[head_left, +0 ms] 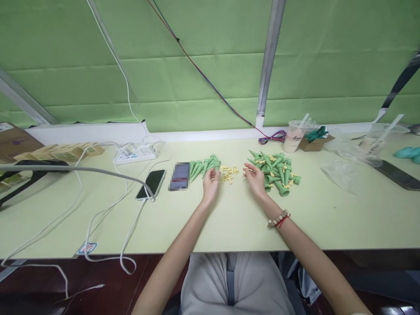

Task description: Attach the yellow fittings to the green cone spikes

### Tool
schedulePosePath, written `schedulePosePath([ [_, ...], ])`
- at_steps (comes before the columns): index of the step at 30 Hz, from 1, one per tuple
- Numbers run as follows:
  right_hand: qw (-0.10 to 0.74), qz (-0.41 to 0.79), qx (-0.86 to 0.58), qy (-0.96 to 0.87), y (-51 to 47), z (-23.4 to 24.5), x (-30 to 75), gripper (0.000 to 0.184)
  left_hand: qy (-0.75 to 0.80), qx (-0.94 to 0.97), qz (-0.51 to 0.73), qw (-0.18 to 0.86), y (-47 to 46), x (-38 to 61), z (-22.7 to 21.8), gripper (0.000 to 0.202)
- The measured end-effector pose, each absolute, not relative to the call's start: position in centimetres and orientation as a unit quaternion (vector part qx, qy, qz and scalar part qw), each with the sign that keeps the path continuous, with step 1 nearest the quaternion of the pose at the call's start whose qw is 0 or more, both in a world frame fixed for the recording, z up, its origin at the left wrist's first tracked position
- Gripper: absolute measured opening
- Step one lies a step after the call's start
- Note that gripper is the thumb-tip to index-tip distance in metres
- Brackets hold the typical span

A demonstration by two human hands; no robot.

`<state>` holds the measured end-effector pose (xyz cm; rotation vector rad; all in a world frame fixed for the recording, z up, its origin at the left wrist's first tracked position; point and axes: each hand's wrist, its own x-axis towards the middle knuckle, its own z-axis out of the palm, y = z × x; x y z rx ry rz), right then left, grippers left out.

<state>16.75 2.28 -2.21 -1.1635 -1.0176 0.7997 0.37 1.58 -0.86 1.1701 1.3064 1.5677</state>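
My left hand [211,186] is closed around a green plastic cone [217,164], whose wide end shows above the fingertips; the rest of it is hidden by the fingers. Just right of that hand lies a small heap of yellow pegs [229,174]. Behind and left of it rests a group of similar green cones [197,168]. My right hand [254,178] hovers between the yellow heap and a larger pile of green cones [274,168] mixed with yellow pieces. Its fingers are apart, and nothing shows between them.
Left of the cones lie a blurred dark phone [180,176] and another phone [151,184], with white cables [108,214] looping over the table edge. A power strip [138,154] stands behind. Rightward are a drink cup [293,136], a small cardboard box [315,142] and clear plastic bags [341,173].
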Motion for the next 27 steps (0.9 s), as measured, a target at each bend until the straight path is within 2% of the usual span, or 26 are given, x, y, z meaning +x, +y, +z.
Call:
schedulePosePath([
  [4, 0.642, 0.356, -0.525, -0.431, 2.1, -1.9, 16.7, 0.034, 0.556, 0.434, 0.61, 0.362, 1.7, 0.0, -0.9, 0.023],
  [10, 0.623, 0.395, -0.522, -0.427, 1.8, -1.7, 16.3, 0.044, 0.547, 0.375, 0.566, 0.49, 1.9, 0.7, -1.3, 0.03],
  [15, 0.606, 0.461, -0.489, -0.425, 1.3, -1.2, 16.0, 0.042, 0.531, 0.392, 0.589, 0.467, 2.0, 0.9, -1.5, 0.027],
  [20, 0.602, 0.49, -0.491, -0.396, 0.9, -1.0, 16.1, 0.038, 0.572, 0.41, 0.595, 0.387, 2.2, 0.1, -1.6, 0.023],
  [27, 0.602, 0.486, -0.493, -0.397, 0.9, -0.8, 15.9, 0.038, 0.561, 0.402, 0.554, 0.465, 2.2, 0.3, -1.6, 0.032],
])
